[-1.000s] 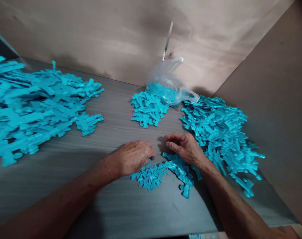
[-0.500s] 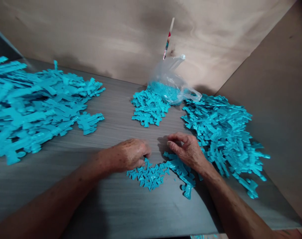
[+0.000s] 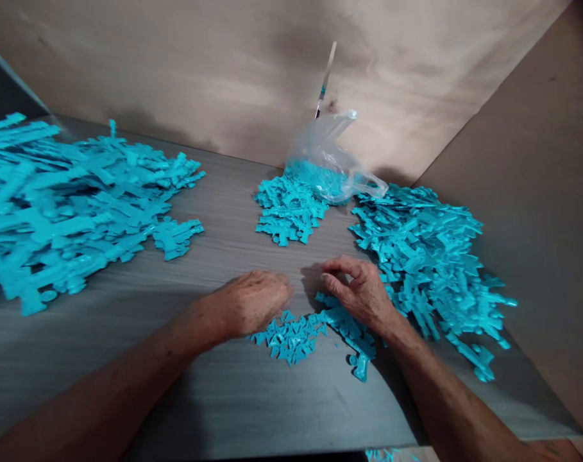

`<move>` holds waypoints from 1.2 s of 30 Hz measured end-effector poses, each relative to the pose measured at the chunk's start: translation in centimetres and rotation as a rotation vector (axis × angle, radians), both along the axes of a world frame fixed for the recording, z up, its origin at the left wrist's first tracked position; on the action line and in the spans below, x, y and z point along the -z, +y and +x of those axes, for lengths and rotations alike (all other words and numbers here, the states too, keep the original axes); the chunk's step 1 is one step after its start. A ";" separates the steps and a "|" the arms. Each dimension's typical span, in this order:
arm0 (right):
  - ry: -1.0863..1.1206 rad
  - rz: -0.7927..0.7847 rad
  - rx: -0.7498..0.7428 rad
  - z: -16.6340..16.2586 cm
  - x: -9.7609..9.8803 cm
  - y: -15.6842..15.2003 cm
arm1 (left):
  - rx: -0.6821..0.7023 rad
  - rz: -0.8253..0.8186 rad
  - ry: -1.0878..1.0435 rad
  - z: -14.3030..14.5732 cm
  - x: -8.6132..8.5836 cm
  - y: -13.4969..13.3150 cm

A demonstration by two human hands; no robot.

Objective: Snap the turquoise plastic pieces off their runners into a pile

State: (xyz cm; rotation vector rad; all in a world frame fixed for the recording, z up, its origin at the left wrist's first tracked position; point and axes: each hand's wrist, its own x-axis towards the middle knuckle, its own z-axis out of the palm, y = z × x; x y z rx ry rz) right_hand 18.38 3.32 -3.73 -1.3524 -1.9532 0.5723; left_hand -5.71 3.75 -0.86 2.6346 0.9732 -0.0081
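My left hand is curled palm down at the left edge of a small pile of tiny turquoise pieces. Its fingertips are blurred and turned away, so anything in them is hidden. My right hand hovers over several turquoise toy-gun-shaped pieces, thumb and forefinger bent close together in a pinch. Whatever may be between those tips is too small to make out. The gun-shaped pieces lie stacked beside the tiny ones.
Large heaps of turquoise gun-shaped pieces lie at the left and right. Between them, a smaller heap touches a clear plastic bag of turquoise pieces. Wooden panels rise behind the grey table.
My left hand has shifted slightly and its fingers have curled further under, covering the left edge of the tiny pieces. The right hand stays almost still.
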 end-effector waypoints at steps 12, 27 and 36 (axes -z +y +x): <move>-0.024 0.027 -0.024 -0.1 0.3 0.2 | -0.066 -0.123 -0.068 0.6 -0.5 1.0; 0.071 0.077 -0.210 -1.7 -1.2 -0.3 | -0.357 -0.295 -0.868 3.0 1.1 1.3; 0.355 0.046 0.236 1.5 -1.0 1.9 | -0.159 -0.251 -0.584 5.7 0.1 4.8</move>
